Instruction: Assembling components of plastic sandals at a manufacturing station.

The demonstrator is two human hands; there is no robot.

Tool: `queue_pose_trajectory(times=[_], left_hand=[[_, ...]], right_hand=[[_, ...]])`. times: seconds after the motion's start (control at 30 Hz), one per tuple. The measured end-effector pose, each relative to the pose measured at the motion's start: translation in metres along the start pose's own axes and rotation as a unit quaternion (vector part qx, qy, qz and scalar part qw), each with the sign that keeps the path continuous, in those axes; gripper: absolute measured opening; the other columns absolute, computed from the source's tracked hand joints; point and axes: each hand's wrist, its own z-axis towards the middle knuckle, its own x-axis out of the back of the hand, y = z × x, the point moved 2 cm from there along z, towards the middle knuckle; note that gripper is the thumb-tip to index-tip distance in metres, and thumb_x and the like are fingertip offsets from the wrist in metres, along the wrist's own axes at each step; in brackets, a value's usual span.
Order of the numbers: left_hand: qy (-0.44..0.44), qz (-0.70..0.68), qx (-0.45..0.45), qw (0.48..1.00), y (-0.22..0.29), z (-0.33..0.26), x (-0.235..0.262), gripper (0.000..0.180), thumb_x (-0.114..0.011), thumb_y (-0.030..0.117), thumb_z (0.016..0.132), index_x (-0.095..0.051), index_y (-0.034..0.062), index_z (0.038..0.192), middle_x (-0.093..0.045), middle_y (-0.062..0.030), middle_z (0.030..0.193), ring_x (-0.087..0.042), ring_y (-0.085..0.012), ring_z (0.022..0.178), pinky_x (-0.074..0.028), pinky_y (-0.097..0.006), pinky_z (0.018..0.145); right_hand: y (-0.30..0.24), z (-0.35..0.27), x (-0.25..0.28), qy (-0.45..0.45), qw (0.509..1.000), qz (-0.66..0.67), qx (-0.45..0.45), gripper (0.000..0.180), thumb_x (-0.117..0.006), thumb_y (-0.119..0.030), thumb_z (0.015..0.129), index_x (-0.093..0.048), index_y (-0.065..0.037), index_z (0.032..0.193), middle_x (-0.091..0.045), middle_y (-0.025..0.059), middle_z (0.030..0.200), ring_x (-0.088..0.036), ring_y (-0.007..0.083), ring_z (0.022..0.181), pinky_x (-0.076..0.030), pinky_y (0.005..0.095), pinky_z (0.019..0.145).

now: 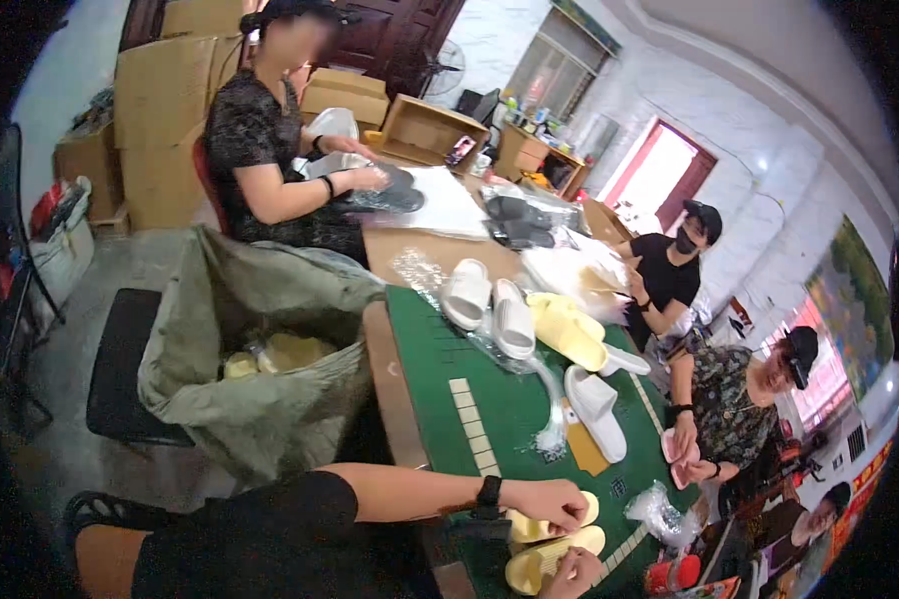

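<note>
A pair of pale yellow slippers lies at the near end of the green table top. My left hand (551, 505), a black watch on its wrist, is closed on the farther yellow slipper (591, 509), fingers curled at its strap. Only partly in view, my right hand (573, 573) rests over the nearer yellow slipper (544, 564). Its fingers are bent and pressed together; whether something small is between them is hidden. Beyond them a white slipper (597, 411) lies on brown card, beside crumpled clear plastic (551, 439).
More white slippers (466, 295) and a yellow pair (569, 329) lie farther up the table (440, 399). A large green sack (270, 399) holding yellow pieces stands left. Several co-workers sit around, one handling a dark slipper (395, 190), another pink ones (679, 459). A red-lidded jar (672, 572) stands near right.
</note>
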Motion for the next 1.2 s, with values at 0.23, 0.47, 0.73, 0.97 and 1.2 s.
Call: queue_pose_trajectory(times=[0.23,0.47,0.73,0.97,1.2], left_hand=[[-0.026,-0.053,-0.077,0.995,0.081,-0.012,-0.031,0.018,-0.065,0.015,0.088,-0.061,-0.0016,0.081,-0.062,-0.0033,0.07,-0.06,-0.0091,0.064,-0.048,-0.023,0.058],[-0.043,-0.181,-0.136,0.973,0.124,-0.004,-0.069,0.017,-0.061,0.012,0.091,-0.058,-0.0016,0.082,-0.064,-0.0036,0.073,-0.063,-0.0103,0.064,-0.049,-0.023,0.055],[0.045,0.536,-0.11,0.836,-0.045,0.039,-0.048,0.051,-0.068,0.052,0.077,-0.061,0.021,0.117,-0.058,-0.0143,0.105,-0.053,-0.0321,0.103,-0.041,-0.05,0.083],[-0.062,0.513,-0.107,0.85,-0.061,0.032,-0.064,0.052,-0.069,0.057,0.072,-0.063,0.0066,0.083,-0.059,-0.013,0.083,-0.056,-0.0321,0.088,-0.045,-0.044,0.068],[-0.119,0.476,-0.145,0.859,-0.007,-0.018,-0.048,0.054,-0.07,0.055,0.073,-0.064,0.0031,0.086,-0.054,-0.0125,0.093,-0.053,-0.0293,0.093,-0.05,-0.041,0.075]], right_hand=[[-0.074,0.013,0.026,-0.17,0.964,0.173,-0.111,0.053,-0.063,-0.025,0.094,-0.044,-0.001,0.137,-0.051,0.0163,0.128,-0.053,0.028,0.108,-0.045,0.041,0.089],[-0.133,-0.025,0.099,-0.342,0.882,0.274,-0.176,0.018,-0.054,-0.01,0.093,-0.061,0.003,0.082,-0.061,0.0126,0.075,-0.058,0.0243,0.068,-0.047,0.0343,0.064],[-0.142,-0.047,0.252,-0.261,0.792,0.523,0.176,0.031,-0.069,0.012,0.072,-0.054,0.008,0.099,-0.066,0.0226,0.082,-0.061,0.0281,0.057,-0.046,0.039,0.048],[-0.147,-0.117,0.278,0.101,0.94,0.303,-0.124,0.018,-0.048,-0.008,0.093,-0.059,0.002,0.082,-0.056,0.01,0.064,-0.046,0.0148,0.046,-0.035,0.0291,0.044],[-0.144,-0.114,0.259,0.125,0.937,0.175,-0.274,0.041,-0.043,-0.036,0.103,-0.049,-0.006,0.077,-0.044,0.0048,0.062,-0.039,0.0129,0.053,-0.034,0.0257,0.051]])
